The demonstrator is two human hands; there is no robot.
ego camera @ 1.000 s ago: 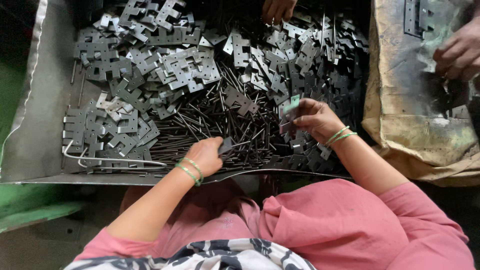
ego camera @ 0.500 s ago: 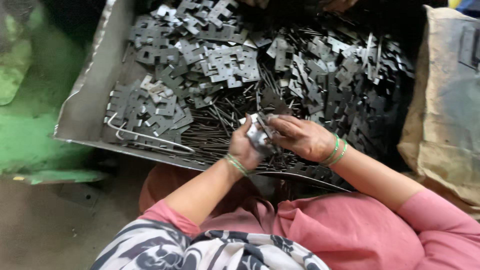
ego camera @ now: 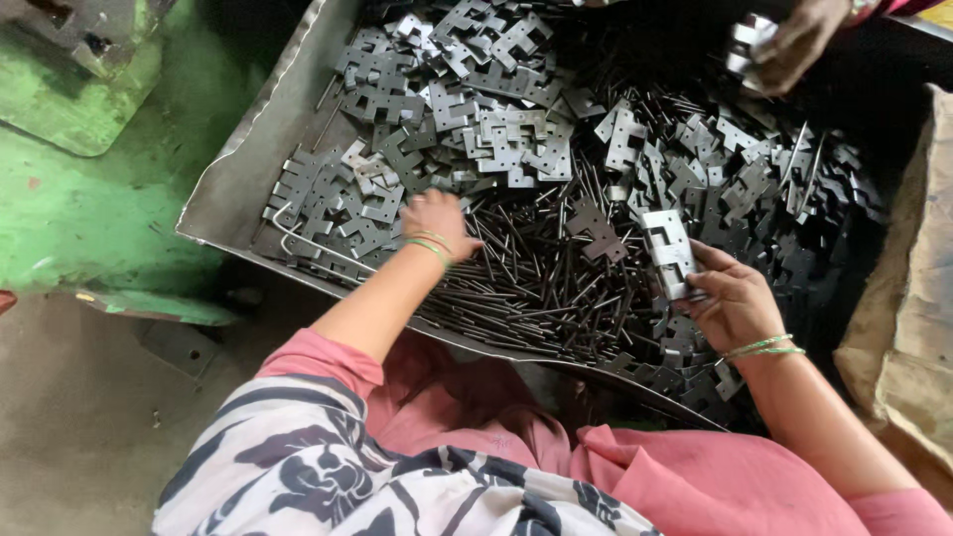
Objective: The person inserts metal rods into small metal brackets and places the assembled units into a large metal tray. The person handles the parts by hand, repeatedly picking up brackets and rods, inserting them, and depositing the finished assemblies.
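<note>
My right hand (ego camera: 733, 303) held a small stack of assembled hinges (ego camera: 670, 253) upright, fingers pinching it by its lower end, over the dark pins (ego camera: 541, 288) in the middle of the metal tray (ego camera: 238, 189). My left hand (ego camera: 437, 220) lay on the heap of loose hinge plates (ego camera: 367, 203) at the tray's near left, fingers curled down onto them; whether they had one pinched I could not tell. To do it well, I judged, I should lift one flat plate cleanly and keep the stack square. Half a second earlier both hands had met over the pins around one piece; now they were well apart. Another person's hand (ego camera: 794, 45) held plates at the far edge.
</note>
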